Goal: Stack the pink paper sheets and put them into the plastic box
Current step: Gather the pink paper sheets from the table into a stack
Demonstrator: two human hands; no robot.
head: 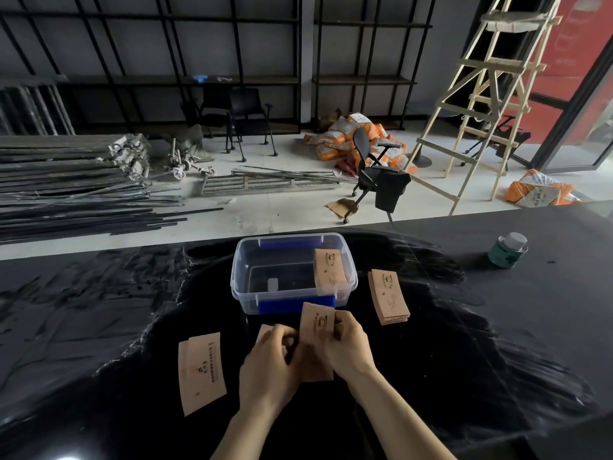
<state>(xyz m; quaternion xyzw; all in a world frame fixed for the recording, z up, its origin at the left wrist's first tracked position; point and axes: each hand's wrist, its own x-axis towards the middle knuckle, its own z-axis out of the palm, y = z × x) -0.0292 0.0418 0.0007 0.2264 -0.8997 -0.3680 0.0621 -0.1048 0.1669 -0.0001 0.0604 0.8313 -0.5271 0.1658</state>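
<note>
Both hands, left hand and right hand, are pinching thin, floppy pink sheets edgewise just before the plastic box.

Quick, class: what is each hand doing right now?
Left hand: closed on the pink sheets.
Right hand: closed on the same pink sheets.

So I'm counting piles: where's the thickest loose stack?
Head view: the stack lies on the table right of the box, apart from it.

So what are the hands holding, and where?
Both hands grip a small stack of pink sheets: right hand on its right edge, left hand on its lower left.
</note>
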